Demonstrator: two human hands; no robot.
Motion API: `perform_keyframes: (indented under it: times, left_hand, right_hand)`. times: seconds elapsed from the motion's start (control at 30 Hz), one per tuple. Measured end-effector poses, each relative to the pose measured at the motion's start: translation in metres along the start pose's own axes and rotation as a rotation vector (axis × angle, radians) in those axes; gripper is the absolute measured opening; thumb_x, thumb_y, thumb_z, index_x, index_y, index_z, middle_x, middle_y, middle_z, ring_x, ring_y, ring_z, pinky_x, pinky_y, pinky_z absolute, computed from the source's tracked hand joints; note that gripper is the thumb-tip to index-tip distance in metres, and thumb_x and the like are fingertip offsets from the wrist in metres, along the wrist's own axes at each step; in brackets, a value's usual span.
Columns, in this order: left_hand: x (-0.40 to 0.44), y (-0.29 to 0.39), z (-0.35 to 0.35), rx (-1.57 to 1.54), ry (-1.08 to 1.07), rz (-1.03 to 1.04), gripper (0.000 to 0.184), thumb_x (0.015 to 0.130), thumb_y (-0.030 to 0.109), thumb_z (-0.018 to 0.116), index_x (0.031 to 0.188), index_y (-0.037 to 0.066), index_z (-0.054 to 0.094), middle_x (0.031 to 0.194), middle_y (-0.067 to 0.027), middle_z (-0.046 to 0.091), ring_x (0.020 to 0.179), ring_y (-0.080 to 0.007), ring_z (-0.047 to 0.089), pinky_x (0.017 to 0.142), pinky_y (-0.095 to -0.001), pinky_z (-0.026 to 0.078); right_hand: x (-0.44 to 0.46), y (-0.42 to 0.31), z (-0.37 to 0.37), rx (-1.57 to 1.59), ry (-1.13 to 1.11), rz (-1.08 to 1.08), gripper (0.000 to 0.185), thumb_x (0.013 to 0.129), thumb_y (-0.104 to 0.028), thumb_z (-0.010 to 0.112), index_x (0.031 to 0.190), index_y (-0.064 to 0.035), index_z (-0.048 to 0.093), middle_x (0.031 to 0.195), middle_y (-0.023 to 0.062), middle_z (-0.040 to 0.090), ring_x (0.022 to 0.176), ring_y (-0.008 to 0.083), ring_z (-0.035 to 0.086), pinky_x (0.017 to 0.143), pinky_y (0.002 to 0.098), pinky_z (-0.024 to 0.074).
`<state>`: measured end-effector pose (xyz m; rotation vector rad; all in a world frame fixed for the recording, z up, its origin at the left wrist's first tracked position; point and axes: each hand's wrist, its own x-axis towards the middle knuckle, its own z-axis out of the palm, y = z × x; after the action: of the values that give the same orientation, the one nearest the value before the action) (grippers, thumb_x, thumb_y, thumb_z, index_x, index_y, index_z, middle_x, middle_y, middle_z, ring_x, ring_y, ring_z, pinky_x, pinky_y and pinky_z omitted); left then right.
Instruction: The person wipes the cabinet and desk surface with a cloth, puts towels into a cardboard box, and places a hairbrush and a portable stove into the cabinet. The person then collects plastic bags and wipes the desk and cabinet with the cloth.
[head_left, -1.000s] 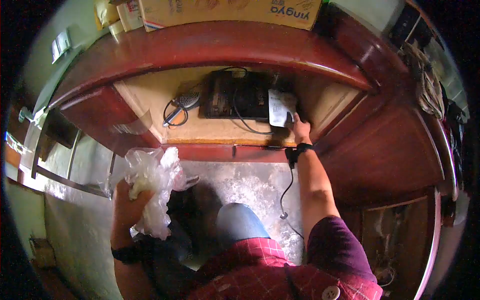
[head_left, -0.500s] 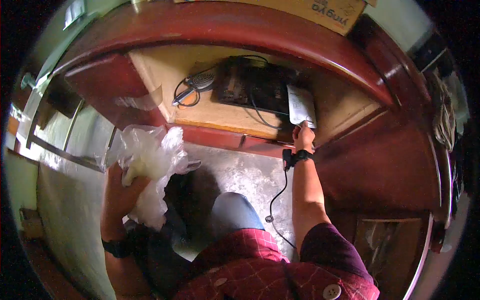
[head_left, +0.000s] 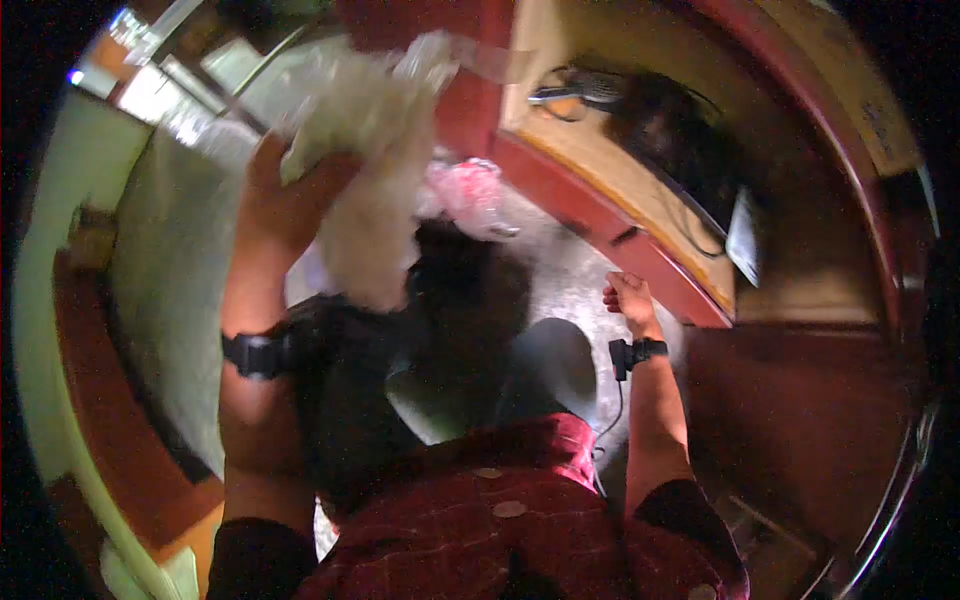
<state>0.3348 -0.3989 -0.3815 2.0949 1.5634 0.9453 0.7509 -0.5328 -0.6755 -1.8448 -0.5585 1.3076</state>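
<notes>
Crumpled clear plastic bags [head_left: 370, 215] hang from my left hand [head_left: 290, 205], which is closed around them at the left; motion blurs their outline. My right hand [head_left: 628, 295] is just in front of the cabinet's lower edge, fingers curled, with nothing visible in them. Beyond it, a white card or sheet of paper [head_left: 742, 238] leans at the end of a dark flat device [head_left: 665, 135] on the wooden shelf [head_left: 610, 160]. The device's details are blurred.
A pink-and-clear plastic bag [head_left: 470, 195] lies on the grey floor beside the red cabinet [head_left: 585, 215]. A corded grey item [head_left: 590, 88] rests at the shelf's far end. A cable [head_left: 612, 410] trails from my right wristband.
My view has turned left. My right hand has let go of the white card and drawn back from the shelf. The bags in my left hand have lifted, and the pink bag shows now.
</notes>
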Motion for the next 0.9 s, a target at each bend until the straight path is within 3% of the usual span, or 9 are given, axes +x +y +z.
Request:
perform_keyframes:
  times: [0.17,0.23,0.3,0.37,0.5,0.57,0.7,0.8,0.9]
  left_hand:
    - [0.002,-0.001,-0.009,-0.611,0.291,-0.145,0.028,0.081,0.012,0.07,0.103,-0.003,0.061,0.096,-0.0091,0.065,0.083,-0.0131,0.06,0.075,-0.0261,0.047]
    - [0.005,-0.014,-0.015,-0.606,0.346,-0.117,0.026,0.082,0.011,0.068,0.103,-0.003,0.061,0.096,-0.009,0.065,0.083,-0.0133,0.06,0.074,-0.026,0.047]
    - [0.008,-0.023,-0.018,-0.606,0.397,-0.083,0.024,0.084,0.009,0.066,0.103,-0.003,0.061,0.096,-0.0088,0.065,0.084,-0.0134,0.06,0.074,-0.0258,0.047]
    - [0.002,-0.022,-0.024,-0.652,0.453,-0.139,0.023,0.084,0.006,0.064,0.105,-0.003,0.06,0.097,-0.0081,0.065,0.086,-0.0136,0.059,0.077,-0.026,0.047]
    - [-0.003,-0.018,-0.029,-0.644,0.45,-0.195,0.021,0.086,0.003,0.062,0.105,-0.005,0.059,0.098,-0.0085,0.064,0.091,-0.0146,0.059,0.083,-0.0273,0.046]
    - [-0.009,-0.011,-0.029,-0.58,0.413,-0.236,0.026,0.086,0.005,0.062,0.109,-0.005,0.057,0.1,-0.0091,0.063,0.093,-0.0151,0.059,0.086,-0.0277,0.044]
    - [-0.015,-0.023,-0.024,-0.607,0.522,-0.298,0.029,0.086,0.006,0.062,0.112,-0.004,0.055,0.101,-0.0094,0.063,0.091,-0.0156,0.06,0.083,-0.0285,0.046]
    - [-0.021,-0.031,-0.034,-0.689,0.431,-0.389,0.032,0.088,0.005,0.059,0.117,-0.004,0.05,0.101,-0.0106,0.062,0.092,-0.019,0.061,0.083,-0.0316,0.047]
    - [-0.018,-0.036,-0.038,-0.747,0.403,-0.358,0.032,0.087,0.006,0.061,0.116,-0.004,0.051,0.1,-0.0106,0.062,0.09,-0.0176,0.06,0.082,-0.0305,0.047]
  right_hand:
    - [0.035,-0.024,0.068,-0.32,-0.238,-0.107,0.026,0.084,-0.023,0.065,0.097,-0.0011,0.061,0.067,0.0062,0.06,0.052,0.0133,0.058,0.045,0.0276,0.0471]
    - [0.047,-0.042,0.095,-0.662,-0.282,-0.16,0.036,0.079,-0.025,0.069,0.104,-0.0015,0.061,0.087,0.0128,0.065,0.073,0.0217,0.065,0.06,0.0342,0.0527]
    - [0.101,-0.016,0.124,-0.951,-0.209,-0.604,0.062,0.071,-0.032,0.076,0.12,-0.0041,0.053,0.112,0.0196,0.06,0.105,0.0296,0.058,0.087,0.0386,0.0479]
    - [0.063,-0.074,0.164,-0.914,-0.256,-0.524,0.091,0.062,-0.038,0.079,0.136,-0.0085,0.035,0.128,0.0213,0.05,0.123,0.0307,0.045,0.103,0.0354,0.0351]
    - [0.058,-0.106,0.234,-1.044,-0.429,-0.592,0.121,0.054,-0.047,0.082,0.146,-0.0107,0.011,0.141,0.0251,0.031,0.13,0.0386,0.033,0.106,0.0453,0.0274]
    - [0.079,-0.072,0.268,-1.34,-0.212,-1.007,0.128,0.049,-0.049,0.083,0.146,-0.0169,0.007,0.142,0.0243,0.028,0.127,0.0449,0.033,0.103,0.0566,0.0272]
    - [0.098,-0.038,0.32,-1.493,-0.196,-0.688,0.126,0.05,-0.056,0.081,0.147,-0.0217,0.007,0.149,0.0173,0.016,0.128,0.0502,0.026,0.086,0.0739,0.0321]
    - [0.132,0.008,0.331,-1.438,-0.12,-0.57,0.089,0.075,-0.049,0.064,0.145,-0.02,0.018,0.138,0.0164,0.037,0.114,0.0369,0.049,0.083,0.0555,0.0456]
    - [0.13,0.022,0.302,-1.309,0.022,-0.863,0.052,0.09,-0.039,0.044,0.136,-0.0147,0.037,0.116,0.0156,0.058,0.093,0.0335,0.061,0.075,0.0434,0.0489]
